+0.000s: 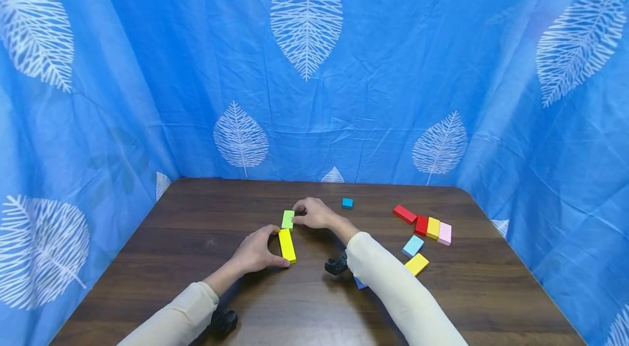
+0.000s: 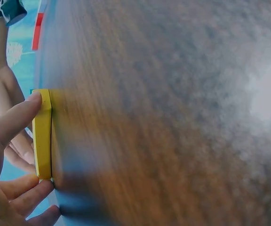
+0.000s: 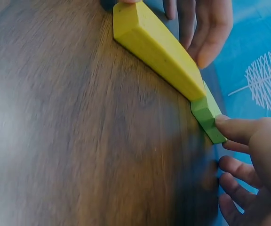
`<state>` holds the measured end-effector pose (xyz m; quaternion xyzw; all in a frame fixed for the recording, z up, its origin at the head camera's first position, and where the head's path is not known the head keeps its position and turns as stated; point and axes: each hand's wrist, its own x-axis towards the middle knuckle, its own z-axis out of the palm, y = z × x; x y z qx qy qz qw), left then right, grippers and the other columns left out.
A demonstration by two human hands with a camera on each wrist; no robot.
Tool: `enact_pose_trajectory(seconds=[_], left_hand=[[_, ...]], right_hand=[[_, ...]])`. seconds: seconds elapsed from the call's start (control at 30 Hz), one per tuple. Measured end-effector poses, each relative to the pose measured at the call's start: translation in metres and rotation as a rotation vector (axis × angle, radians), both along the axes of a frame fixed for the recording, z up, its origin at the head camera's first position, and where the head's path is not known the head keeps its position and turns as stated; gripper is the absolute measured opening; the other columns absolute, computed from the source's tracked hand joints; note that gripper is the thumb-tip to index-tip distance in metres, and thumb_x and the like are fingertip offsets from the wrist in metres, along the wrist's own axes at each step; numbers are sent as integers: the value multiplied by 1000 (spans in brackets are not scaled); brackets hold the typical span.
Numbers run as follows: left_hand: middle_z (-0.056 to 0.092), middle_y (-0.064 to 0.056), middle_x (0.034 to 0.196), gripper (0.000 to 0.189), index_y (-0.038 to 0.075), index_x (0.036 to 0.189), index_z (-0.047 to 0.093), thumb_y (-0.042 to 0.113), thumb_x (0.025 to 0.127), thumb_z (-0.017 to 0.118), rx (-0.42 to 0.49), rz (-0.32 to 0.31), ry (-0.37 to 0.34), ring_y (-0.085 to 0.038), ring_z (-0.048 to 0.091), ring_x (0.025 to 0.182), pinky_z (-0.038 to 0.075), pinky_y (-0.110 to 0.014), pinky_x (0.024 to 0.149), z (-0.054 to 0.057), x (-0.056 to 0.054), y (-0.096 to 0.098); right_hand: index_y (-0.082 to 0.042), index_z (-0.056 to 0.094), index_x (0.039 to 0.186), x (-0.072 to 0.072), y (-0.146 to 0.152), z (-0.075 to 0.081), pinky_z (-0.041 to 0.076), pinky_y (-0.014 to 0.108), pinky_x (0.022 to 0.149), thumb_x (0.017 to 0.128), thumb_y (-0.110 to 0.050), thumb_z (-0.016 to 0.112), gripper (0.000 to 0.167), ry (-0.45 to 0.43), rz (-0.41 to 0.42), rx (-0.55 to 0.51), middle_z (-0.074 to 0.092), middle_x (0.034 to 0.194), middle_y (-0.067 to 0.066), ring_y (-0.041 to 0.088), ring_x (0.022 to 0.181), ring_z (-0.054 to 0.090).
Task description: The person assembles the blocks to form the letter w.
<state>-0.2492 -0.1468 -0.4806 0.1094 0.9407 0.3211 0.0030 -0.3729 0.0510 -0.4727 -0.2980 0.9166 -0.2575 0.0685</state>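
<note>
A long yellow block lies on the table with its far end against a shorter light green block. My left hand holds the yellow block lengthwise, thumb at the near end and fingertips at the far end. In the left wrist view, that yellow block shows between thumb and fingers. My right hand pinches the green block from its right side. The right wrist view shows the thumb on the green block, a forefinger at its far end, and the other fingers loosely bent.
To the right lie a red block, another red one, a yellow-orange block and a pink block. Nearer are a light blue block and a yellow one. A small blue block sits farther back. Blue curtains surround the table.
</note>
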Motion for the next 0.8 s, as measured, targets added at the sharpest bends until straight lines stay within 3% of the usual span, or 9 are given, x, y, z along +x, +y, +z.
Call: enact_pose_trajectory(seconds=[0.17,0.37,0.8], left_hand=[[65,-15,129,80,0,130,62,33,67,99,-2,1,12,-35,60,120,48,-55,102,-1,0,0],[65,-15,129,79,0,130,62,34,68,99,-2,5,14,-36,60,119,49,-56,101,-2,1,1],[64,-16,133,79,3,135,65,36,72,97,-39,-14,27,-36,60,122,48,-57,101,-1,3,2]], right_hand=[[-9,69,134,1,-9,1,50,43,102,101,-25,69,37,12,55,32,68,128,9,24,117,60],[-11,64,141,0,-15,0,48,43,103,101,-32,68,45,2,63,58,63,132,9,25,121,57],[-14,66,139,-4,-12,-3,48,42,102,101,-33,69,43,-12,81,61,62,132,8,24,120,55]])
